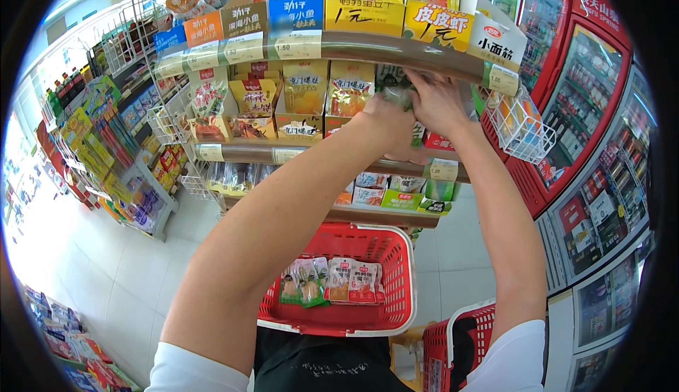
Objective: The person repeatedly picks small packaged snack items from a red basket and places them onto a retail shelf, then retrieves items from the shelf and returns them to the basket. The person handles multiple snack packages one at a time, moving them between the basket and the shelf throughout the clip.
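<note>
Both arms reach into the middle shelf of a snack rack. My left hand (391,118) is closed around a dark green and clear snack packet (395,88), partly hidden by the fingers. Right beside it, my right hand (439,97) has its fingers against the packet's side; whether they grip it is not clear. To the left of the hands stand gold snack packets (350,88) in open display boxes. Below my arms is a red plastic shopping basket (395,280) holding green-bottomed packets (305,281) and white-and-red snack pouches (354,281).
A brown shelf edge (382,47) with price tags runs just above my hands. A white wire basket (522,126) hangs at the rack's right end, near red drinks fridges (575,89). Another red basket (437,360) stands at lower right. A merchandise stand (122,164) is left.
</note>
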Action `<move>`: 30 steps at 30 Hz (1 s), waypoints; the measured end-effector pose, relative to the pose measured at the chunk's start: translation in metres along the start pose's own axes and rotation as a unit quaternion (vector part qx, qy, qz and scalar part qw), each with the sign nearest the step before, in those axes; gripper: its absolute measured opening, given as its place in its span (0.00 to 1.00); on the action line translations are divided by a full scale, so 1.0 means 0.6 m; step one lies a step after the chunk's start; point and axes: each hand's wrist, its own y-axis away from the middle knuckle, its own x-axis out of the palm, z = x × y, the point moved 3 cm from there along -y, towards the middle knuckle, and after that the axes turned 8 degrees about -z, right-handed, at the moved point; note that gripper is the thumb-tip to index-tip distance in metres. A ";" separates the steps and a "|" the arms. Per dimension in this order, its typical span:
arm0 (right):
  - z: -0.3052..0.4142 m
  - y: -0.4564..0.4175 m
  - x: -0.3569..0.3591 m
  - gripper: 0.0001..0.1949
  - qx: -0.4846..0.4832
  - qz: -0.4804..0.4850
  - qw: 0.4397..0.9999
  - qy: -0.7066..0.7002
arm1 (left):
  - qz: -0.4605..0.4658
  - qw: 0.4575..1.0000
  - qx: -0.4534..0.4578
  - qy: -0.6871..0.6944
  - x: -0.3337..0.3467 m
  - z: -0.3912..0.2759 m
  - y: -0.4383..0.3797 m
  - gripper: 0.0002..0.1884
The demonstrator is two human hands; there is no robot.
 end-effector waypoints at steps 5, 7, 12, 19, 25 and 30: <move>-0.008 0.005 0.013 0.21 -0.002 0.029 0.999 -0.020 | -0.009 1.000 0.006 -0.002 -0.004 -0.007 0.001 0.52; 0.000 -0.001 0.004 0.21 0.013 0.056 0.997 -0.047 | -0.023 1.000 -0.003 -0.010 0.005 -0.004 0.002 0.51; -0.007 0.014 -0.002 0.20 0.006 -0.026 0.994 -0.109 | -0.002 1.000 -0.005 -0.010 0.002 -0.003 0.000 0.51; 0.001 0.046 -0.049 0.17 -0.013 -0.137 0.981 -0.135 | -0.038 0.999 -0.003 -0.003 -0.004 -0.006 0.003 0.48; 0.071 0.109 -0.129 0.14 -0.009 -0.255 0.945 -0.207 | -0.274 0.957 0.095 -0.016 -0.016 0.001 0.060 0.32; 0.152 0.296 -0.075 0.08 0.074 -0.066 0.915 -0.390 | -0.246 0.944 0.117 0.186 0.063 -0.035 0.238 0.12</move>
